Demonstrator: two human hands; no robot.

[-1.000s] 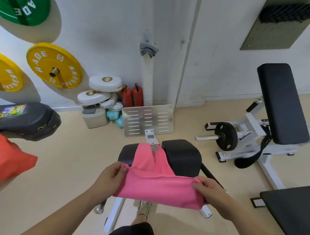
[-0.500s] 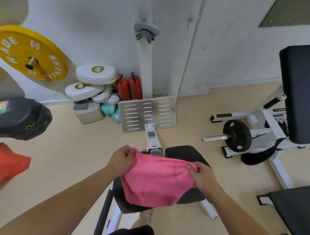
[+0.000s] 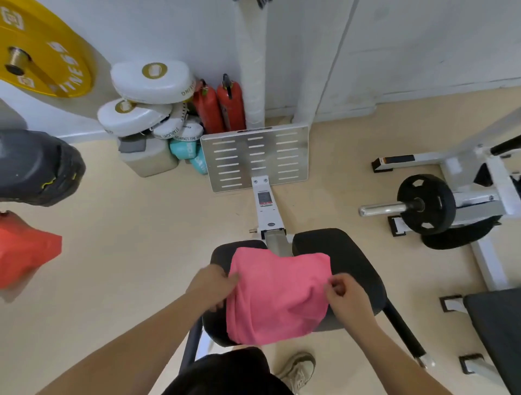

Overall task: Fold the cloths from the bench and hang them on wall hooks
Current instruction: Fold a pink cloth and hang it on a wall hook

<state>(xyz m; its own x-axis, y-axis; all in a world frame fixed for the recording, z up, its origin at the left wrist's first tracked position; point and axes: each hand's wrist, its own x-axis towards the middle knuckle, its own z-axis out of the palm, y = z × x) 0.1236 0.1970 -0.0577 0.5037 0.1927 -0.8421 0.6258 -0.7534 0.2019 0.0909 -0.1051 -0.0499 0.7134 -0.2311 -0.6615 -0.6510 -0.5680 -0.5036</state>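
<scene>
A pink cloth (image 3: 277, 296) lies folded over the black padded bench seat (image 3: 346, 253) in front of me. My left hand (image 3: 212, 286) pinches the cloth's left edge. My right hand (image 3: 345, 296) pinches its right edge with thumb and forefinger. An orange-red cloth (image 3: 25, 251) hangs at the far left edge of view. The wall hooks are out of frame; only a scrap of grey cloth (image 3: 260, 2) shows at the top edge.
A metal footplate (image 3: 255, 158) stands ahead of the bench by the wall. White pads (image 3: 149, 84), red extinguishers (image 3: 220, 108) and a yellow weight plate (image 3: 42, 53) sit at the back left. A barbell machine (image 3: 428, 204) is on the right; a black pad (image 3: 36, 169) on the left.
The pink cloth, held up in the air before, has come down onto the bench seat. Both hands moved down with it, and my view tilted downward.
</scene>
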